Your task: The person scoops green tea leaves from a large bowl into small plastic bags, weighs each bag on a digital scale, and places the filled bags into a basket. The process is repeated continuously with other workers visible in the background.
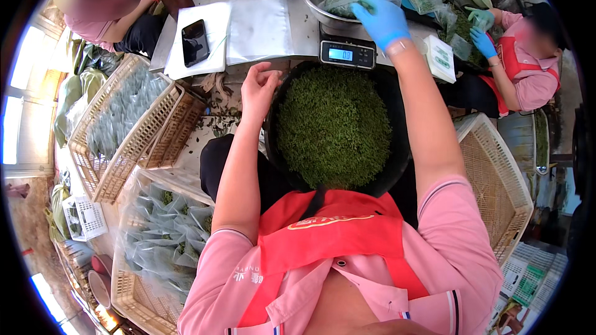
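My right hand [380, 20], in a blue glove, reaches over a metal bowl [315, 1] on a digital scale [347, 54]. Its fingers close on a clear plastic bag [340, 5] with green leafy bits inside, lying in the bowl. Bare and loosely bent, my left hand [258, 90] hovers by the table's front edge, fingers apart and holding nothing. Close by lies a stack of clear flat bags [259, 28]. Between my knees stands a black tub [400, 118] heaped with small green sprigs [335, 125].
A phone [195, 42] rests on white sheets at the left. Baskets with filled bags [124, 111] [164, 229] stand on my left; another basket [496, 174] is at my right. A white box [439, 59] sits by the scale. Two co-workers [93, 12] [521, 56] work across the table.
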The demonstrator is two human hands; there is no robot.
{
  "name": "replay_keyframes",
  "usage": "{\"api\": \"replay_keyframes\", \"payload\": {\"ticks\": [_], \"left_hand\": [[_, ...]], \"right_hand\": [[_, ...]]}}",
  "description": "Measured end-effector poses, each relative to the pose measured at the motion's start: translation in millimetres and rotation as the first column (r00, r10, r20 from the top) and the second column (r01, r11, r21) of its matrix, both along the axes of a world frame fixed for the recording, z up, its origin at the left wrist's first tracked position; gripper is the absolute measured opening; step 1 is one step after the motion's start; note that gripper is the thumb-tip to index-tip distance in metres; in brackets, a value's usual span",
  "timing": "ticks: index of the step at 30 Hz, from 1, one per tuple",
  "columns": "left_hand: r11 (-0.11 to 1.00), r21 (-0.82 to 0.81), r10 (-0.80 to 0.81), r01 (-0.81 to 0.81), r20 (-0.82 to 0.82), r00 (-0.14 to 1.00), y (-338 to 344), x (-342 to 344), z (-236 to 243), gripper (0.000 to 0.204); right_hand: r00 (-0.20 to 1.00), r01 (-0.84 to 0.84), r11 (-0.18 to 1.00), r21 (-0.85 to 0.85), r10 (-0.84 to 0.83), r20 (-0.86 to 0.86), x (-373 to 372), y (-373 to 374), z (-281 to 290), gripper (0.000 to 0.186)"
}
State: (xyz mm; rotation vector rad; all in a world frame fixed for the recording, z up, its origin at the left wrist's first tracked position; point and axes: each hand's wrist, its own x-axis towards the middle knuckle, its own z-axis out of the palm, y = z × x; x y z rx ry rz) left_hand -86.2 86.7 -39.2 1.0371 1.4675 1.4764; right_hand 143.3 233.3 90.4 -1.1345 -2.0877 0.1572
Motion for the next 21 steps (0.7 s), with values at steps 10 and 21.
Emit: {"api": "replay_keyframes", "payload": {"ticks": [10, 21], "left_hand": [[0.971, -0.096, -0.236, 0.218, -0.251, 0.939, -5, 51, -37, 0.023], [0.707, -0.260, -0.700, 0.658, -0.121, 0.704, -27, 92, -41, 0.066]], "right_hand": [[0.940, 0.216, 0.730, -0.648, 0.024, 0.340, 68, -117, -201, 0.058], [0.855, -0.457, 0.358, -0.814, -0.074, -0.513, 61, -131, -172, 0.028]]}}
